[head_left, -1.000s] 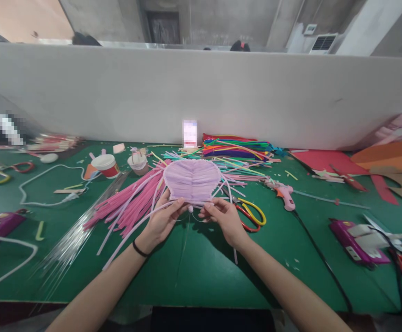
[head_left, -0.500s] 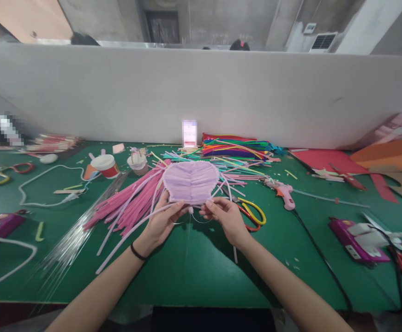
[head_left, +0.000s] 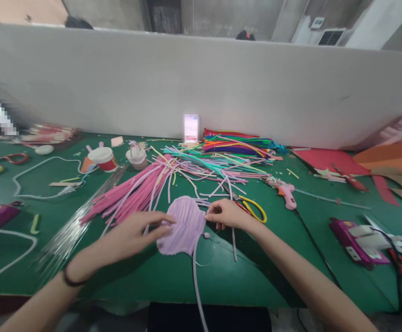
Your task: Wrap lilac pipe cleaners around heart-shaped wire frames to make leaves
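A lilac panel of pipe cleaners [head_left: 183,226] with a wavy outline is tilted low above the middle of the table. My right hand [head_left: 228,214] pinches its right edge between thumb and fingertips. At the panel's left side, the fingers of my left hand [head_left: 140,233] are stretched out and apart; whether they touch its surface I cannot tell. One long lilac pipe cleaner [head_left: 196,276] trails from the panel toward me. Beside its lower right edge are a small lilac bead-like knob [head_left: 207,235] and a loop of thin clear thread or wire [head_left: 212,258].
Pink pipe cleaners [head_left: 135,189] and clear wires [head_left: 69,235] lie to the left, multicoloured pipe cleaners [head_left: 235,145] at the back. Yellow-and-red-handled pliers [head_left: 256,210], a pink glue gun [head_left: 286,193] and a purple power strip [head_left: 356,244] sit to the right. Two cups [head_left: 105,161] stand behind.
The lilac panel has come down and turned, its wide end now toward the lower left. My left hand has let go and moved left; my right hand keeps its pinch.
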Demonstrator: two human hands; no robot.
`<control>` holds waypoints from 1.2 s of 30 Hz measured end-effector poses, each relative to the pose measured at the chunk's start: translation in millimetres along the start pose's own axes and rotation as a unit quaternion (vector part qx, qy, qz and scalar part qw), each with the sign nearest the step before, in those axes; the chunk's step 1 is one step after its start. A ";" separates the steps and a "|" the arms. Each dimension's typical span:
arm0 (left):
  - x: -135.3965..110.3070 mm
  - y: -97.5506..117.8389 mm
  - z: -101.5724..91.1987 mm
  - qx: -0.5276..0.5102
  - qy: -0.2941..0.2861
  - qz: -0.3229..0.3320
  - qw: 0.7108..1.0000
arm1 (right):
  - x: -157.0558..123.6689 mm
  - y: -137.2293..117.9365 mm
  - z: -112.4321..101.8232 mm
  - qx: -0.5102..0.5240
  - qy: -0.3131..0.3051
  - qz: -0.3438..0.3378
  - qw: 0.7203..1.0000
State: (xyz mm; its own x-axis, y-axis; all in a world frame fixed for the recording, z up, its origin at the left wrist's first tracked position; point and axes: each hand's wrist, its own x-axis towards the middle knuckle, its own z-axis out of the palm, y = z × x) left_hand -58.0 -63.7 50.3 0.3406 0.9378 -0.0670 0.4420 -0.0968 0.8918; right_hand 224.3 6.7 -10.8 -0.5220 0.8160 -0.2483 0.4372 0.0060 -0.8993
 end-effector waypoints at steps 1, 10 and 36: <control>7.6 0.7 14.3 0.064 -0.044 0.068 0.995 | 2.0 -1.5 1.2 -0.039 0.006 -0.004 0.999; 37.6 -35.1 63.9 0.233 -0.156 0.218 0.935 | 3.5 -11.7 9.8 -0.310 0.139 -0.084 0.937; 37.0 -27.9 72.5 0.200 -0.094 0.211 0.952 | 6.8 -6.3 13.4 -0.272 0.149 -0.123 0.943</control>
State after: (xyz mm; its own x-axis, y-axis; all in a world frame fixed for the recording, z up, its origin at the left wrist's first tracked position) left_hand 2.4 -50.4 -9.6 0.6834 0.7150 0.1475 0.5012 -0.6065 0.6172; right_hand 208.1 4.5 -11.6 -0.4629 0.8770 0.1288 0.6825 0.4453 -0.5795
